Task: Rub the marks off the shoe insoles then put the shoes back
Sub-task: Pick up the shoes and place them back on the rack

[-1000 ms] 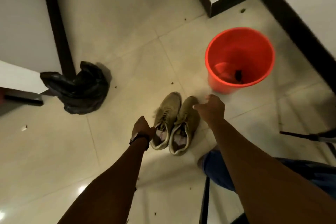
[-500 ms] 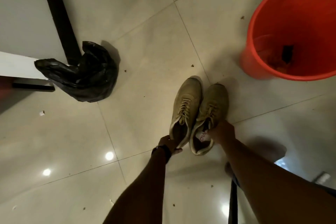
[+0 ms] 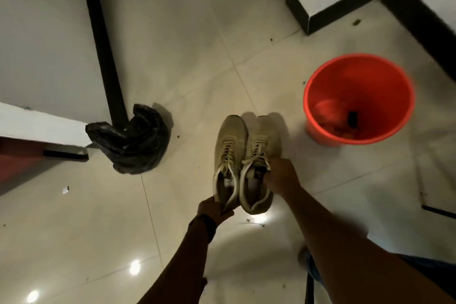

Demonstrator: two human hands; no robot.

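We see the left shoe [image 3: 229, 140] and the right shoe [image 3: 264, 136] side by side and touching, toes toward 12 o'clock, above the tiled floor [image 3: 172, 205]. Our left hand [image 3: 213, 208] curls round the left shoe's heel; our right hand [image 3: 280, 175] grips the right shoe's collar on its 3 o'clock side. Whether the soles rest on the floor we cannot tell. A red bucket [image 3: 318, 134] stands at 2 o'clock from the shoes, a black bag [image 3: 138, 145] at 9 o'clock.

Dim, blurred edges, floor [image 3: 74, 229] glare
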